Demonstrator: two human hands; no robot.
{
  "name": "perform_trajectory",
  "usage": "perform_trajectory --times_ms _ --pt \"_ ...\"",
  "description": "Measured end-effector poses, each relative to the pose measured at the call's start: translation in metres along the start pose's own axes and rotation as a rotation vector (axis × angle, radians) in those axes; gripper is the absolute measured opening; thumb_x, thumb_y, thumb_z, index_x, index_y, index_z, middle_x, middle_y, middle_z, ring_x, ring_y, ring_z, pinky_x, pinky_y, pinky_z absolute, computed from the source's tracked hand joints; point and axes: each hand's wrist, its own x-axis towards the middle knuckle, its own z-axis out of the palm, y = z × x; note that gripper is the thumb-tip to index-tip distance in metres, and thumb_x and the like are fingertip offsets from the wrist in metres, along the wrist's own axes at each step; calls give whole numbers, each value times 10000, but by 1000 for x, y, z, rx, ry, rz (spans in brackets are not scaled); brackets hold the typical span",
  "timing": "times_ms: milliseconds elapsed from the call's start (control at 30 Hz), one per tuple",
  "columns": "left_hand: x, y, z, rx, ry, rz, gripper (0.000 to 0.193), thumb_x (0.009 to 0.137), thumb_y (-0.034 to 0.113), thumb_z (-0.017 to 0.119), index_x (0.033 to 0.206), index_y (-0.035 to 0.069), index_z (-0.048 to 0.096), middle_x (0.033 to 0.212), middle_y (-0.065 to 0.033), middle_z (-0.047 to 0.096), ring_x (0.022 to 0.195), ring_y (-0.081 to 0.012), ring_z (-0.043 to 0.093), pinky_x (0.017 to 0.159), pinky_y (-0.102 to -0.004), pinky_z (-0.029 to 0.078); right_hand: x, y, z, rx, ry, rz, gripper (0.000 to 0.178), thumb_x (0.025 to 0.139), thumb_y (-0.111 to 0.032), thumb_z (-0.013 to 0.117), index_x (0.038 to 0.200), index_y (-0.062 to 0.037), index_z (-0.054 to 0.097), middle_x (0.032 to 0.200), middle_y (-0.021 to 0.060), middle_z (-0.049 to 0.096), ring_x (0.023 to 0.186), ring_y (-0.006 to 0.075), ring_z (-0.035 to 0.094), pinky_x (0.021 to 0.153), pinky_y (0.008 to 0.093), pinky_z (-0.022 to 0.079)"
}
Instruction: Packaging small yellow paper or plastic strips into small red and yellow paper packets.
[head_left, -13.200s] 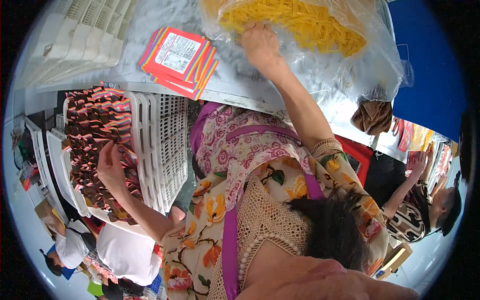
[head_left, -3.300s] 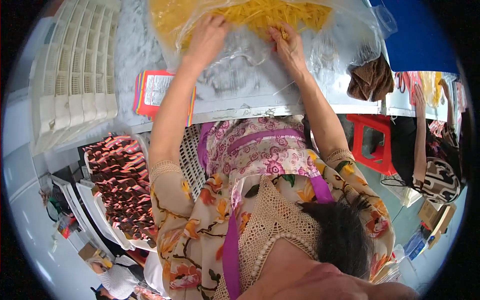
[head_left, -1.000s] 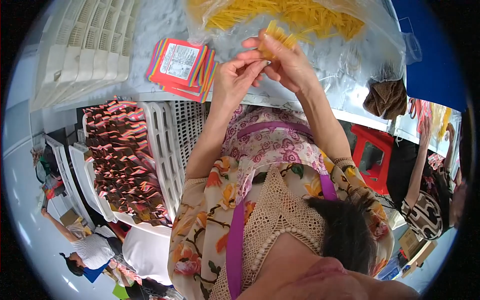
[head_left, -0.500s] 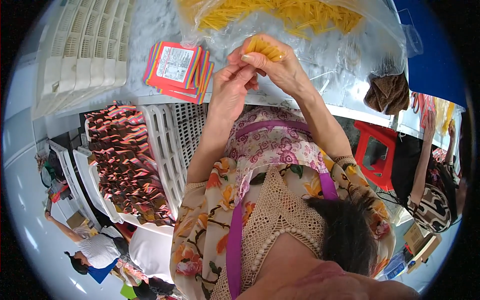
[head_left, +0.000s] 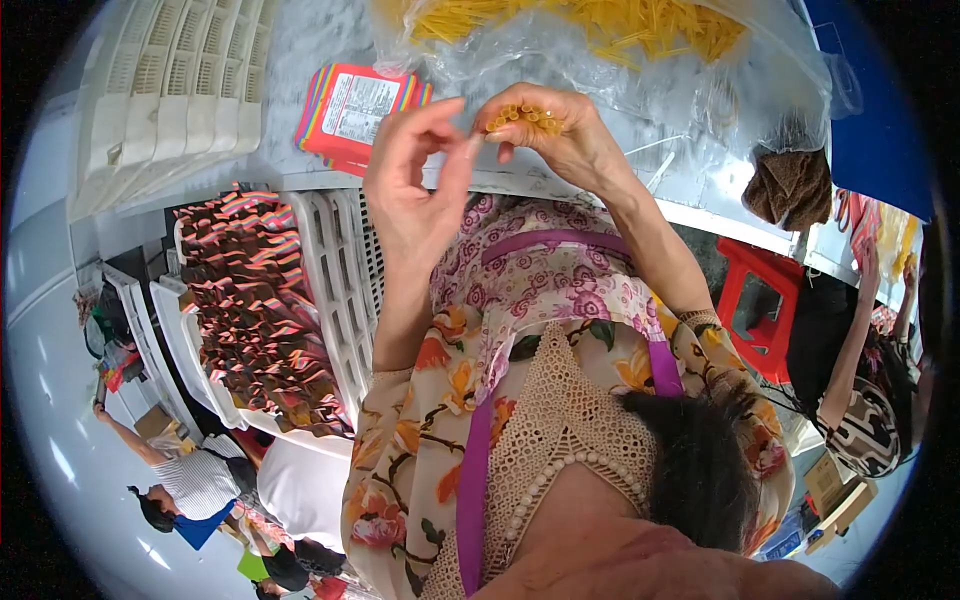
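A bunch of short yellow plastic tubes, which look like cut straws, is held in my right hand over the table edge. Their round open ends face up toward me. Just left of them, my left hand is raised with bent fingers spread, its thumb tip close to the bunch; I see nothing held in it. Partly behind that hand lies a stack of red packets with striped edges and a white label. Beyond both hands, a clear plastic bag lies spread with many loose yellow tubes.
White slatted plastic crates stand at the table's left. Below, a white basket is packed with brown, stripe-edged pouches. A brown cloth hangs at the right table edge above a red stool. Other people work on both sides.
My left hand has drawn away from the right hand, and its fingers have spread. The right hand has tipped the bunch so the tube ends now face me.
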Motion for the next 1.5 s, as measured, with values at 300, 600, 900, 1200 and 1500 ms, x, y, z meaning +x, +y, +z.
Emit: perform_trajectory --times_ms 300,600,900,1200,1500 --pt "8 -4 12 217 -60 288 262 675 -35 741 921 31 674 868 -76 601 712 -163 627 639 -269 524 -3 8 -1 -16 -5 -7 200 851 -99 654 1022 4 642 947 54 674 914 140 627 837 284 506" --pt "11 -3 15 307 -42 338 203 662 -27 713 843 29 638 849 -82 595 689 -177 614 629 -282 515 -2 11 -1 -20 15 -8 183 838 -45 659 1013 9 654 935 64 678 894 140 637 819 277 518" --pt "13 -1 16 345 -47 414 196 647 -33 671 819 37 605 822 -83 568 684 -198 590 609 -297 498 -3 10 -1 0 19 1 185 836 -51 662 1012 6 662 927 64 682 893 135 642 809 270 526" --pt "13 1 18 377 -88 413 209 657 -30 667 842 40 602 859 -101 557 703 -217 587 627 -314 491 -4 12 -5 -44 36 -23 218 819 -64 681 1024 6 662 923 67 687 882 141 653 803 274 536" --pt "12 5 23 415 -148 399 288 648 -11 707 923 55 649 916 -102 534 818 -237 572 657 -320 492 -6 11 -3 11 50 -53 204 839 0 645 1041 26 647 956 100 676 888 187 662 828 325 564"
